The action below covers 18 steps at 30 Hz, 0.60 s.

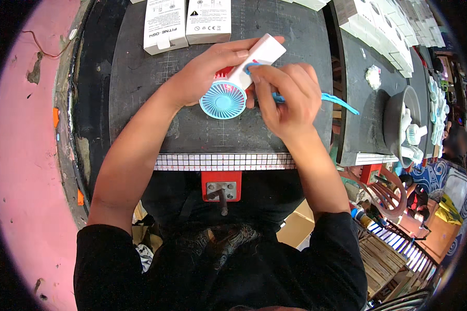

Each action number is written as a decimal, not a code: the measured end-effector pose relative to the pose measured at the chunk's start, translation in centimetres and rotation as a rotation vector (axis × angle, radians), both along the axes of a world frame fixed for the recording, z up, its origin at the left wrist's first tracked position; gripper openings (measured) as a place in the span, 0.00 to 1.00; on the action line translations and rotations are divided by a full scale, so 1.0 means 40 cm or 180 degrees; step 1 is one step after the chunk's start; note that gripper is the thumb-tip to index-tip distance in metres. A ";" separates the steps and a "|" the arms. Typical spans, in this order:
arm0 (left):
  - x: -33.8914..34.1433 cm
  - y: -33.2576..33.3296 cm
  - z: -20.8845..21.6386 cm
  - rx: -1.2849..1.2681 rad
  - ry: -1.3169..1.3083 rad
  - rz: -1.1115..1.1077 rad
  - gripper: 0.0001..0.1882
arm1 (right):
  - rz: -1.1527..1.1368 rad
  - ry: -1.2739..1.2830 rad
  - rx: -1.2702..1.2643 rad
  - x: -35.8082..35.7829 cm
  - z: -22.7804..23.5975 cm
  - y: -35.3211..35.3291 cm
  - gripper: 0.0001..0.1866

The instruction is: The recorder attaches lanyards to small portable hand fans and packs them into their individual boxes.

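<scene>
Slanting handle-first toward half past one above the desk (184, 136), the handheld fan (239, 76) is grasped by the left hand (205, 67), a blue strap (341, 101) seemingly pinched at four o'clock by the right hand (293, 96).

Left arm (135, 153): bare from above the elbow, slanting up and inward.
Left hand (205, 72): curled in a grip, thumb (233, 55) laid across the near side.
Right arm (319, 168): bare forearm, angled up and to the left.
Right hand (294, 98): bent inward, index finger (272, 75) and thumb drawn together, other fingers (308, 75) folded.
Hands: close together, right hand slightly lower.
</scene>
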State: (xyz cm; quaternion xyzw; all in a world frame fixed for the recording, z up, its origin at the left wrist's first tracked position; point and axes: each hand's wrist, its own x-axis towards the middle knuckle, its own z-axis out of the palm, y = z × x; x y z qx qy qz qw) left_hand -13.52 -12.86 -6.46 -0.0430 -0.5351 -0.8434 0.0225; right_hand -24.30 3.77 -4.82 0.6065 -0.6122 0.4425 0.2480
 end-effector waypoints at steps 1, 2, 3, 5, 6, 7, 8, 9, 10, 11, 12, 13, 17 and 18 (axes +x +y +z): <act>-0.003 0.002 0.000 -0.0066 -0.0018 0.0039 0.32 | 0.0033 -0.0199 0.0156 -0.004 0.000 -0.002 0.11; -0.002 -0.002 -0.002 -0.0061 -0.0017 0.0036 0.32 | 0.0064 -0.0396 0.0312 -0.005 0.000 -0.002 0.10; 0.004 -0.010 -0.004 -0.0021 -0.0044 -0.0167 0.32 | 0.0059 -0.0394 0.0316 0.000 -0.001 0.000 0.10; 0.008 -0.020 -0.004 -0.0002 -0.0060 -0.0372 0.32 | 0.0128 -0.0812 0.0404 0.012 -0.003 -0.002 0.09; 0.009 -0.021 -0.005 0.0019 -0.0041 -0.0394 0.31 | 0.0127 -0.0806 0.0395 0.009 -0.001 -0.003 0.09; 0.011 -0.019 -0.007 0.0050 -0.0025 -0.0426 0.31 | 0.0247 -0.0809 0.0331 0.007 -0.001 -0.002 0.10; 0.007 -0.013 -0.009 0.0050 -0.0026 -0.0436 0.31 | 0.0369 -0.0812 0.0268 0.006 -0.002 -0.002 0.10; -0.001 -0.003 -0.012 -0.0085 0.0056 -0.0159 0.31 | 0.0361 -0.0814 0.0270 0.003 -0.004 -0.003 0.10; -0.002 0.004 -0.013 -0.0222 0.0130 0.0138 0.30 | 0.0275 -0.0841 0.0231 0.000 -0.008 -0.005 0.09; 0.001 -0.002 -0.014 -0.0219 0.0122 0.0152 0.30 | 0.0191 -0.0867 0.0194 0.000 -0.011 -0.006 0.09; 0.003 -0.013 -0.014 -0.0105 -0.0018 0.0031 0.30 | 0.0206 -0.0875 0.0201 0.006 -0.011 -0.006 0.09; 0.001 -0.020 -0.009 0.0008 -0.0143 -0.0092 0.30 | 0.0071 -0.0915 0.0282 0.008 -0.007 -0.004 0.09; -0.004 -0.002 -0.010 -0.0421 0.0088 0.0189 0.29 | 0.0266 -0.1199 0.0043 0.007 -0.012 -0.013 0.10; -0.001 -0.007 -0.010 -0.0238 -0.0022 0.0098 0.29 | 0.0183 -0.1998 -0.0151 0.030 -0.013 -0.015 0.09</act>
